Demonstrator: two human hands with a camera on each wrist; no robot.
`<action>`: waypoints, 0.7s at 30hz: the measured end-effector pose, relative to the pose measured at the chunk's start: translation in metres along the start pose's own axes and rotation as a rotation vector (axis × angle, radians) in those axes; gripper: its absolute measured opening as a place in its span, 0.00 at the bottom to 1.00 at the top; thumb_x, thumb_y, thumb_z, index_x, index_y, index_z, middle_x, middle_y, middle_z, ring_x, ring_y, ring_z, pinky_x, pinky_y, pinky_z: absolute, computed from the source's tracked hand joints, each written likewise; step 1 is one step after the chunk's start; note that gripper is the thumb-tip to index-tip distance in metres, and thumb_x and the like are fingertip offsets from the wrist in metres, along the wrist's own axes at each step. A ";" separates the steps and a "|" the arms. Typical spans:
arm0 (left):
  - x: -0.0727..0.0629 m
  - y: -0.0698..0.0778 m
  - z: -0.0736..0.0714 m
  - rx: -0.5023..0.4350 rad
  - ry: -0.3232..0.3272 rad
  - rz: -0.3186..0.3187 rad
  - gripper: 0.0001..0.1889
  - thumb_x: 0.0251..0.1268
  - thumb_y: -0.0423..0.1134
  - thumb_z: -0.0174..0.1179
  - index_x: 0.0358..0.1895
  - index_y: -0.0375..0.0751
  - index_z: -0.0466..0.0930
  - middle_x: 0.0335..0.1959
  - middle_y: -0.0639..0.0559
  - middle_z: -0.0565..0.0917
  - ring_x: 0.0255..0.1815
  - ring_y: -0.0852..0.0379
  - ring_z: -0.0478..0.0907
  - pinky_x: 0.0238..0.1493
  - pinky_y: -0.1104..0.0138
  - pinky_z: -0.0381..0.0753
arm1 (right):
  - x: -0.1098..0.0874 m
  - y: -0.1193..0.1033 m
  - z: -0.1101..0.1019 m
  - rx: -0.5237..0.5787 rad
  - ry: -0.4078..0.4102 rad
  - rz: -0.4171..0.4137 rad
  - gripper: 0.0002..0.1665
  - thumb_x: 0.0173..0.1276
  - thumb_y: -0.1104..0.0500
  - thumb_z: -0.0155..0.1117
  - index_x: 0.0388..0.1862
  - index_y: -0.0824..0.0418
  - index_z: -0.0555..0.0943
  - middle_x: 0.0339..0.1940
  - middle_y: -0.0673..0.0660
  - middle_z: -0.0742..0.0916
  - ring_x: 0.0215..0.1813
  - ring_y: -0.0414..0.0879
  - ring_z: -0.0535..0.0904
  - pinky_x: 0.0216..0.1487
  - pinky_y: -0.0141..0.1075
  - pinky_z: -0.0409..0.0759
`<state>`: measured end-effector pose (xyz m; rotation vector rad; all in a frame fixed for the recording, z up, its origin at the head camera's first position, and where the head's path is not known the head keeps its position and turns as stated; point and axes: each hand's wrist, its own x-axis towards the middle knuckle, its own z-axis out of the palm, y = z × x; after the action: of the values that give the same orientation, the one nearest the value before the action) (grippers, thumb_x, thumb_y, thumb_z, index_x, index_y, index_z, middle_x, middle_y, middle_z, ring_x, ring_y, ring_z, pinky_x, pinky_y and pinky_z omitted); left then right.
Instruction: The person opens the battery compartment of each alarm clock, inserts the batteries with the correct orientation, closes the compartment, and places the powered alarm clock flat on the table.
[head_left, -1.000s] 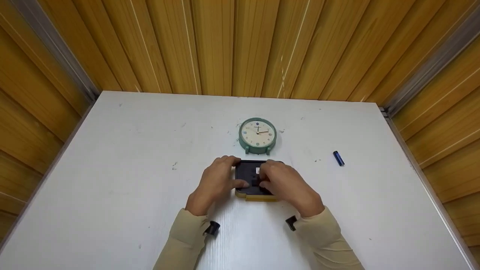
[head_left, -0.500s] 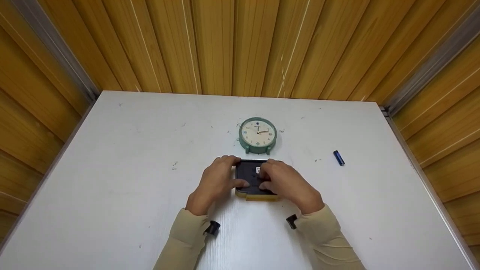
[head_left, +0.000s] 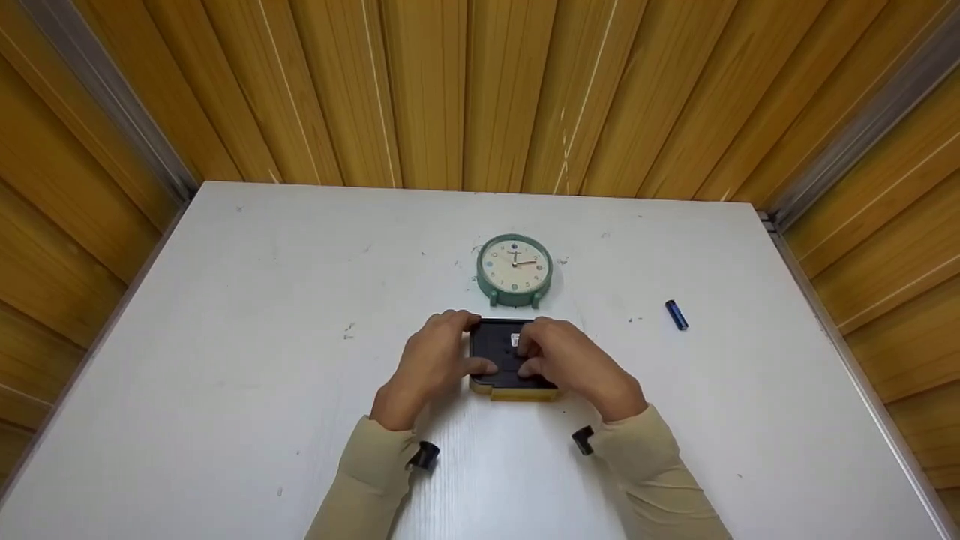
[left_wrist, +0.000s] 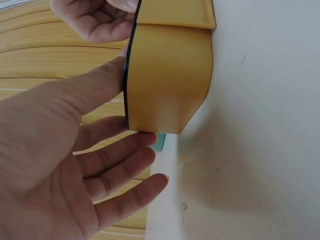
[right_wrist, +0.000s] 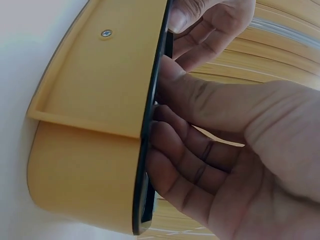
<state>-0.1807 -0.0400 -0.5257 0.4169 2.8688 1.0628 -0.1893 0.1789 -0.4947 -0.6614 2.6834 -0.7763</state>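
As the left hand point(head_left: 433, 361) grips the yellow case point(left_wrist: 167, 75), the right hand point(head_left: 579, 366), hold unclear, works its black back point(head_left: 493, 346), next likely requiring pressure.

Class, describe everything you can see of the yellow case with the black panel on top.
The yellow case looks like smooth plastic, with rounded corners and a black panel facing up that bears a small white label. Its near side has a stepped section with a screw. It lies on the white table, nearer the person than the green clock. The left hand touches its left end; the right hand touches the panel, partly hiding it.
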 end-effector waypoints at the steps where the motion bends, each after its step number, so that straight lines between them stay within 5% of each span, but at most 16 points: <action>1: 0.000 0.000 0.000 0.002 -0.001 -0.002 0.36 0.56 0.46 0.83 0.66 0.35 0.81 0.59 0.44 0.85 0.62 0.46 0.79 0.65 0.51 0.78 | 0.000 0.000 0.000 0.005 0.002 0.006 0.10 0.64 0.65 0.81 0.40 0.61 0.86 0.40 0.52 0.86 0.44 0.47 0.80 0.52 0.46 0.81; 21: -0.001 0.001 0.000 0.008 0.000 0.002 0.35 0.56 0.45 0.83 0.65 0.34 0.81 0.58 0.43 0.85 0.61 0.46 0.79 0.64 0.51 0.78 | 0.003 -0.004 0.004 0.007 0.009 0.055 0.11 0.63 0.67 0.80 0.37 0.61 0.83 0.36 0.51 0.83 0.41 0.47 0.77 0.50 0.46 0.80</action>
<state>-0.1800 -0.0395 -0.5251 0.4198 2.8737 1.0525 -0.1895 0.1727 -0.4962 -0.5809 2.6938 -0.7764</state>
